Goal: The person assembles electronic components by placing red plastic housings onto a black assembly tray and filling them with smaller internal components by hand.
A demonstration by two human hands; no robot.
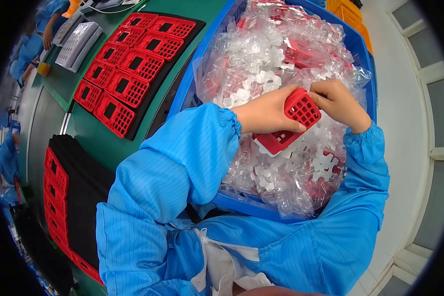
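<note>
Over a blue crate [209,42] heaped with clear plastic bags, my left hand [274,112] grips a red calculator cover [303,109]. Its grid of key holes faces up, and the thumb lies across the front. The cover is tilted, its window end toward the lower left. A white sheet [267,149] shows from under that end. At the cover's upper right edge, my right hand [336,98] has its fingers bent and closed against the rim; the fingertips are partly hidden. More red covers and white cut-out sheets [325,165] lie among the bags.
Left of the crate, rows of red calculator covers [142,64] lie on a black mat on a green table [128,153]. More covers [55,197] lie on black cloth nearer me. White trays [79,45] and other people in blue [30,47] are farther left. Yellow crates [348,15] stand behind.
</note>
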